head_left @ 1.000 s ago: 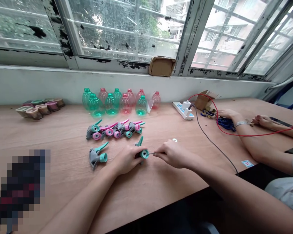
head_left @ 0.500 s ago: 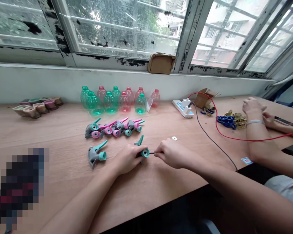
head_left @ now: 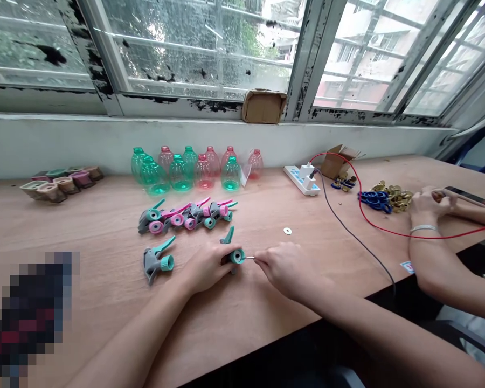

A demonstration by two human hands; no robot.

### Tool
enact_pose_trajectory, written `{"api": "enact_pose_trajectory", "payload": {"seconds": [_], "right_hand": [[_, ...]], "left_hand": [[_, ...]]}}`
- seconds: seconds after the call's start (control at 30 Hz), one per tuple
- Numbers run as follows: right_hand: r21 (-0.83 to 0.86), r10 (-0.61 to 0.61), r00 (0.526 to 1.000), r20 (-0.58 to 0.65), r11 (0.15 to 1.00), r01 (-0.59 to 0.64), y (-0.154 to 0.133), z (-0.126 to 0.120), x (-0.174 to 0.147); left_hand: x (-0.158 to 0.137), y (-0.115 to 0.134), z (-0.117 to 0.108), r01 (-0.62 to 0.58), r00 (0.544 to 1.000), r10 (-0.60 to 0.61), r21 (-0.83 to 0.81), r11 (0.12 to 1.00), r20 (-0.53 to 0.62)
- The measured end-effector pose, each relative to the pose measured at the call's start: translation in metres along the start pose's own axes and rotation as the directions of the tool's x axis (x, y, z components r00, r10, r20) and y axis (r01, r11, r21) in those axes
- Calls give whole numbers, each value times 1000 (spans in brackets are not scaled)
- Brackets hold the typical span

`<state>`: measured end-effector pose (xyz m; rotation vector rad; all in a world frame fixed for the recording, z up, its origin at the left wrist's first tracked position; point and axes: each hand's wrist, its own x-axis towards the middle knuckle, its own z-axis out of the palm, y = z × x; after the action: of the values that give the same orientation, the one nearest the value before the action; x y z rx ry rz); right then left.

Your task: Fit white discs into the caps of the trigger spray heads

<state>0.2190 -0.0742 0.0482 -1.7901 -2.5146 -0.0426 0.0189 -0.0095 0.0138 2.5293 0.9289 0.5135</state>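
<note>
My left hand [head_left: 209, 265] is closed around a grey spray-bottle trigger head [head_left: 237, 256] with a teal lever and collar, its collar facing me and to the right. Fingers cover most of its grey body. Pinched in my right hand [head_left: 281, 265] is a thin, pale rod [head_left: 249, 257] whose tip meets the right side of that collar; its rear end is hidden in my fingers. Left of my hands lies another grey and teal trigger head [head_left: 157, 261]. A small white ring-shaped washer [head_left: 287, 231] rests on the table beyond my right hand.
Pink and teal trigger heads [head_left: 189, 215] lie in a row behind my hands. Green and pink bottles [head_left: 181, 175] line the wall. A power strip [head_left: 301, 180] with cables, blue and gold parts [head_left: 375, 200] and another person's hand [head_left: 428, 207] are on the right.
The rod looks pale now instead of dark, still at the collar. My view has shifted slightly. The other person's hand has moved down, nearer the table.
</note>
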Motion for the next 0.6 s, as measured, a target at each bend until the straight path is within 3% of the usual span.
{"api": "enact_pose_trajectory", "payload": {"seconds": [0.17, 0.33, 0.47, 0.6], "right_hand": [[-170, -199, 973, 114, 961, 217, -6, -23, 10], [-303, -444, 892, 83, 842, 447, 9, -15, 15], [-344, -547, 837, 18, 782, 519, 30, 1, 16], [-343, -576, 812, -93, 784, 517, 40, 18, 14]], "left_hand": [[0, -4, 2, -29, 1000, 29, 10, 1000, 10], [1, -6, 1, -26, 999, 27, -34, 999, 31], [1, -4, -3, -49, 996, 56, -101, 994, 64], [0, -6, -3, -41, 997, 48, -120, 992, 54]]}}
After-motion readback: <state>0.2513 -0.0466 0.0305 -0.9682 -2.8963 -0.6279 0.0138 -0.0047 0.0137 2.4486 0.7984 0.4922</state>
